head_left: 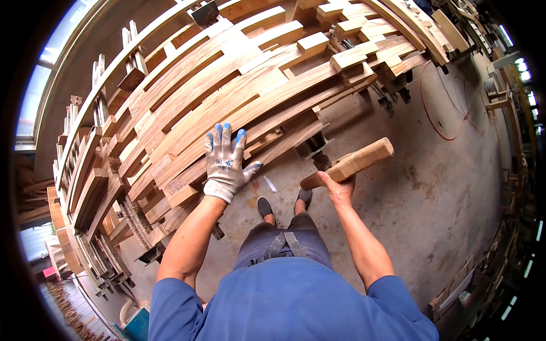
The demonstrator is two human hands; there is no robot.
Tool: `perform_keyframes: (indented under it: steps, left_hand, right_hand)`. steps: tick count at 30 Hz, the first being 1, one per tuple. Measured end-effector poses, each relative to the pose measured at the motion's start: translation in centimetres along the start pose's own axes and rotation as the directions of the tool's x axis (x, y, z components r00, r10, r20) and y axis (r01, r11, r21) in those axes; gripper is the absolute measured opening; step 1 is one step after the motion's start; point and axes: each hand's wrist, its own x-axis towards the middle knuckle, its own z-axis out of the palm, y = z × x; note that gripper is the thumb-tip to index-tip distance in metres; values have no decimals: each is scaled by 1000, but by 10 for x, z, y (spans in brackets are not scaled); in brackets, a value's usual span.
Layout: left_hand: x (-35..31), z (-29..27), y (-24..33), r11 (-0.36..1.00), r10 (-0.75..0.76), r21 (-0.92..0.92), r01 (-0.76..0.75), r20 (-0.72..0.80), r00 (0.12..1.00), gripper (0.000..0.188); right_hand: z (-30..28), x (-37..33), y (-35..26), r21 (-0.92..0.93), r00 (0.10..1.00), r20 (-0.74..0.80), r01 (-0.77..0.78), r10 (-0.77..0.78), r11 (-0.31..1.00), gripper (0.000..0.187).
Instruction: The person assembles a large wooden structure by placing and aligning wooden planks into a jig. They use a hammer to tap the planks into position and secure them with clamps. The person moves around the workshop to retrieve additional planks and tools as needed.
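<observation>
Basically, grey concrete floor [443, 193] under everything, stained and scuffed; next in size, the staggered wooden boards [244, 105], light brown and grained, packed close side by side with gaps between some of them, filling the upper left and running off toward the upper right; the wearer's blue shirt [296, 301] takes up the bottom middle, dark shorts [310, 241] just beyond it; bright window [34, 96] at the far left edge; thick wooden block [364, 159] over the floor, right of centre, clear of the boards, slanting up to the right with its pale end face outward; left hand [226, 167], in a grey glove with blue fingertips, is spread flat over the near edge of the boards, thumb out to the right, gripping nothing; cannot tell how firmly it presses; right hand [341, 192], bare, is closed around the nearer part of the block, thumb along its side; two dark shoes [265, 207] stand on the floor between the forearms; smallest, a thin white strip [269, 183] lying on the floor near the left shoe.
</observation>
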Motion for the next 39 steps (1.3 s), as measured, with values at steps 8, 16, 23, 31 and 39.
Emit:
perform_keyframes:
  steps: [8, 16, 23, 31, 39]
  left_hand:
    - [0, 3, 1, 1000, 1, 27, -1, -3, 1000, 105]
    - [1, 4, -1, 1000, 8, 14, -8, -28, 1000, 107]
    - [3, 3, 2, 1000, -5, 2, 5, -2, 1000, 106]
    - [6, 4, -5, 996, 22, -90, -20, 25, 999, 105]
    - [4, -10, -2, 996, 22, -84, -19, 46, 999, 102]
  right_hand:
    - [6, -10, 4, 30, 997, -52, 67, -65, 997, 92]
    - [31, -9, 8, 3, 996, 10, -86, 86, 996, 100]
    - [56, 14, 5, 30, 999, 0, 34, -34, 999, 90]
    - [-27, 65, -128, 488, 992, 9, 105, -125, 866, 71]
    - [26, -65, 161, -531, 188, 841, 458, 507, 713, 63]
